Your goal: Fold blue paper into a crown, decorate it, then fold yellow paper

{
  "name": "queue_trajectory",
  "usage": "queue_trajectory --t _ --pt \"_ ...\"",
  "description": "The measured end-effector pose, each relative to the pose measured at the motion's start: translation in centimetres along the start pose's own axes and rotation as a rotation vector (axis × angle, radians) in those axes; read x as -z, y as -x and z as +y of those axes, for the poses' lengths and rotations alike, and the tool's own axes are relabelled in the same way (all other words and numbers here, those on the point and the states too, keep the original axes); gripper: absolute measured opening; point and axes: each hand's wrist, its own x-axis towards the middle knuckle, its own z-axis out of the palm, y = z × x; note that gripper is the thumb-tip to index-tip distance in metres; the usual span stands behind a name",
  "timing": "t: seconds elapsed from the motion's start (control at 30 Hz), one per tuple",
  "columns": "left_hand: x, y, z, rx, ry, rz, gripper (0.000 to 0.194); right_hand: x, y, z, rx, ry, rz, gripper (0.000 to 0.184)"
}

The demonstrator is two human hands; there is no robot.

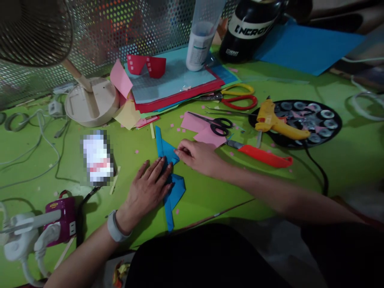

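A folded blue paper cutout (177,192), shaped like a pair of glasses with long strips along one side, lies on the green table. My left hand (150,184) rests flat across its middle, fingers spread, holding it down. At the cutout's right edge, my right hand (198,156) is closed in a pinch at a corner of the blue paper; the fingertips partly hide what lies between them. Just beyond my right hand are pink paper pieces (195,123) with black-handled scissors (220,126) on them. A red-handled cutter (264,156) lies above my right forearm.
Red paper glasses (147,66) sit on stacked coloured sheets (171,86) at the back. A yellow glue gun (279,122) rests on a black palette (325,130). A phone (97,158), purple power adapter (61,220), fan base (91,102) and cables occupy the left.
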Motion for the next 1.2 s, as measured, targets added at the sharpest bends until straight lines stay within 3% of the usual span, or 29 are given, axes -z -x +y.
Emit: queue_trajectory --t 0.43,0.7,0.83,0.9,1.0,1.07,1.2 --pt "-0.1 0.1 -0.2 -0.010 -0.012 0.022 0.047 -1.8 1.0 -1.7 0.052 0.352 0.028 0.028" --pt "-0.6 0.3 -0.3 -0.011 -0.012 0.042 0.047 -2.2 1.4 -1.1 0.075 0.332 0.005 0.025" --pt "-0.9 0.4 -0.2 -0.011 -0.013 0.068 0.046 -1.3 0.7 -0.2 0.052 0.208 0.019 0.023" --pt "-1.0 0.4 -0.2 -0.010 -0.008 0.072 0.046 -0.2 -0.2 0.2 -0.012 0.055 -0.030 0.022" --pt "-1.2 0.4 -0.2 -0.001 0.000 0.065 0.048 0.9 -1.7 0.5 -0.079 -0.137 -0.214 0.017" --pt "-1.4 0.4 -0.2 0.007 0.004 0.050 0.048 1.1 -2.4 0.5 -0.080 -0.186 -0.319 0.018" --pt "-1.6 0.4 -0.2 0.009 0.014 0.045 0.047 0.9 -3.1 0.4 -0.078 -0.232 -0.403 0.024"
